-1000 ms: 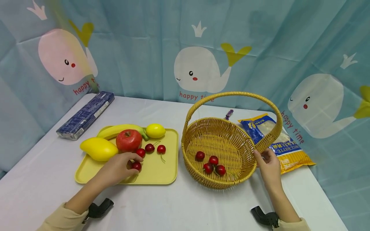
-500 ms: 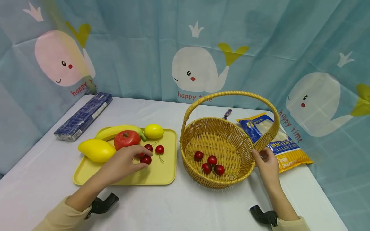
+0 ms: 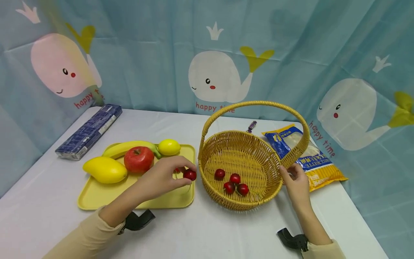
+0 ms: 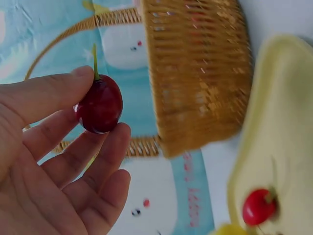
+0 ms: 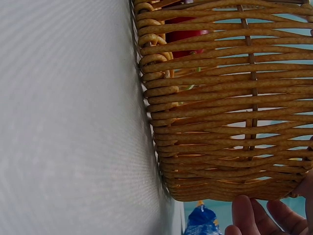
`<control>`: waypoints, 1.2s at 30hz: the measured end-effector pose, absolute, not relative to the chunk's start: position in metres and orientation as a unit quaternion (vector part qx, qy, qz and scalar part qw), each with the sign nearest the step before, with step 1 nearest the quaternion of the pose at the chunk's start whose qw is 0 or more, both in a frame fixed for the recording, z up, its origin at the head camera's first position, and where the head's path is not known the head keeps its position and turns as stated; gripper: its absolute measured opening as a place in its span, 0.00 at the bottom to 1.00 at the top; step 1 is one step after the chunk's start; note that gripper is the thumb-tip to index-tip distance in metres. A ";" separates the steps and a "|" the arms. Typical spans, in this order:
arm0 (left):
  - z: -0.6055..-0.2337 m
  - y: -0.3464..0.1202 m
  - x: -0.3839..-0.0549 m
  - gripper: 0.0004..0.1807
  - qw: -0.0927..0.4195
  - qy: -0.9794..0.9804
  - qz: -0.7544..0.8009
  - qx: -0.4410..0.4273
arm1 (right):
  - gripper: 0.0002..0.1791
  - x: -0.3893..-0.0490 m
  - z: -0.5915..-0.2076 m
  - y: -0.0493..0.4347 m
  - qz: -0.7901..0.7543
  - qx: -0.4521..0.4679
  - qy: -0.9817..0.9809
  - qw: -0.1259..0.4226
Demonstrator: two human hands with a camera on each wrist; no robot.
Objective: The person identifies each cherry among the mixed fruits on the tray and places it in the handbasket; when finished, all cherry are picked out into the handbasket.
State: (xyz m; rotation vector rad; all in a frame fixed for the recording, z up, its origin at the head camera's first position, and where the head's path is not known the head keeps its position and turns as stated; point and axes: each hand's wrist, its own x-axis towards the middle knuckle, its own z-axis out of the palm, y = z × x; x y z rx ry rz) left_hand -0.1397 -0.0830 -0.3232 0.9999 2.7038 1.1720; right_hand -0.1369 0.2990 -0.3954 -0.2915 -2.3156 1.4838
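My left hand [image 3: 165, 176] pinches a dark red cherry [image 3: 189, 175] between thumb and fingers, above the right edge of the yellow tray [image 3: 106, 197]. In the left wrist view the held cherry [image 4: 100, 104] shows a short green stem pointing up. To its right stands a woven basket [image 3: 239, 206] with a tall arched handle. Several cherries [image 3: 235, 178] lie on the basket's floor. My right hand [image 3: 297, 185] grips the basket's right rim by the foot of the handle. Seen from the right wrist, its fingertips [image 5: 243, 210] curl at the weave.
On the tray are a red apple [image 3: 139, 159], a banana [image 3: 124, 148], a lemon [image 3: 169, 147] and a yellow mango [image 3: 105, 169]. Another cherry [image 4: 259, 207] lies there too. A blue box [image 3: 88, 132] stands at the left; a blue-and-yellow bag [image 3: 318, 162] and a wrapped candy [image 3: 251, 126] sit behind the basket.
My left hand has lifted a cherry off the tray and carried it right, toward the basket. My right hand keeps its hold on the rim.
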 end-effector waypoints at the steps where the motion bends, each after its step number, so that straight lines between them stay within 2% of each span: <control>1: -0.321 -0.078 -0.140 0.16 0.015 0.865 0.378 0.328 | 0.16 -0.137 -0.395 0.299 0.527 -0.103 -0.823 0.187; 12: -0.319 -0.014 -0.154 0.14 0.045 0.841 0.371 0.391 | 0.16 -0.137 -0.398 0.299 0.522 -0.094 -0.826 0.191; 23: -0.329 0.024 -0.176 0.13 0.025 0.873 0.308 0.376 | 0.17 -0.140 -0.397 0.301 0.520 -0.092 -0.827 0.191; 36: -0.343 0.048 -0.203 0.13 0.106 0.898 0.230 0.361 | 0.17 -0.138 -0.397 0.300 0.521 -0.099 -0.828 0.183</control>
